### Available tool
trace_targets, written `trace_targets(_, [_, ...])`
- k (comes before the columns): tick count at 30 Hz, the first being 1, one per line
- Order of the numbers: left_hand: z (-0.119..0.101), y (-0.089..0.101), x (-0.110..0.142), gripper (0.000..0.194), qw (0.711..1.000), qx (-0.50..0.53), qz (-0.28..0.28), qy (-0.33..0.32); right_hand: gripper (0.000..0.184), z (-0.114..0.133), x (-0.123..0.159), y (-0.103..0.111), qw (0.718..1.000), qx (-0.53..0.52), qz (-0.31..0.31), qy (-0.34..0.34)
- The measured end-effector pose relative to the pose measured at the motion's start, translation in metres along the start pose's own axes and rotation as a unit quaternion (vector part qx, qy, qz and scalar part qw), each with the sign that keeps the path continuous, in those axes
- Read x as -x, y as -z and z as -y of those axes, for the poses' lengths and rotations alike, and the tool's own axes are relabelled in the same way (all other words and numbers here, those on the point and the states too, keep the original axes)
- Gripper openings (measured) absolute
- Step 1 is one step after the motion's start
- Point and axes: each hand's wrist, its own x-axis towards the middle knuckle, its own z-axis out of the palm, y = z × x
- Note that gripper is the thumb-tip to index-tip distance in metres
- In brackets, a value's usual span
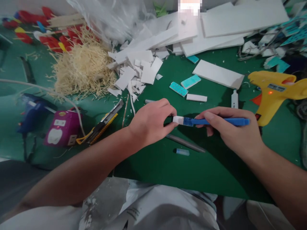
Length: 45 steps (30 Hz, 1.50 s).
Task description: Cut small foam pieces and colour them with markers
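My left hand pinches a small white foam piece above the green table. My right hand grips a blue marker lying sideways, its tip against the foam piece, part of which is coloured blue. A small blue pen cap and a grey rod lie on the table just below my hands.
A yellow glue gun stands at right. A yellow utility knife and a purple power strip lie at left. Behind are straw, white foam scraps, foam boards, teal dotted blocks and red feathers.
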Motion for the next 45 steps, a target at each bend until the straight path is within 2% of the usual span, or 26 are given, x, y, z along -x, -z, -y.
trace_targets(5, [0.001, -0.002, 0.000, 0.015, 1.000, -0.024, -0.002, -0.001, 0.009, 0.001, 0.001, -0.001, 1.000, 0.011, -0.021, 0.004])
trace_targets(10, [-0.001, -0.004, 0.001, 0.015, 0.999, -0.034, -0.020, -0.004, 0.016, -0.002, 0.001, -0.001, 1.000, 0.016, 0.019, 0.016])
trace_targets(13, [-0.002, -0.004, 0.001, 0.015, 0.999, -0.032, -0.020, 0.004, 0.012, -0.004, 0.002, -0.003, 0.999, -0.004, -0.019, 0.028])
trace_targets(15, [-0.002, -0.003, 0.001, 0.014, 0.999, -0.032, -0.016, 0.010, 0.010, -0.003, 0.001, -0.004, 0.999, -0.004, -0.032, 0.015])
trace_targets(19, [-0.001, -0.002, 0.000, 0.012, 1.000, -0.011, -0.002, 0.014, 0.016, 0.004, -0.002, -0.001, 1.000, -0.008, -0.004, -0.018])
trace_targets(22, [-0.001, -0.001, 0.000, 0.011, 1.000, -0.010, 0.003, 0.011, 0.020, 0.007, -0.003, 0.000, 0.999, -0.024, -0.006, -0.027])
trace_targets(24, [-0.001, -0.001, 0.000, 0.017, 1.000, -0.010, 0.004, 0.010, 0.017, 0.007, -0.002, 0.000, 1.000, -0.020, -0.013, -0.019])
trace_targets(27, [-0.001, -0.001, -0.001, 0.038, 1.000, -0.010, 0.008, 0.002, 0.015, 0.005, -0.002, -0.001, 1.000, -0.016, -0.015, -0.012])
trace_targets(28, [0.000, -0.001, -0.001, 0.039, 1.000, -0.012, 0.010, -0.003, 0.014, 0.005, -0.001, -0.002, 1.000, -0.018, -0.016, -0.012])
trace_targets(36, [0.003, -0.003, -0.001, 0.016, 1.000, -0.005, 0.004, -0.012, 0.020, 0.006, -0.001, -0.001, 0.999, -0.036, -0.002, -0.010])
trace_targets(45, [0.002, -0.005, 0.001, 0.014, 0.999, -0.022, -0.028, -0.015, 0.012, 0.002, 0.000, -0.002, 1.000, -0.005, -0.009, -0.005])
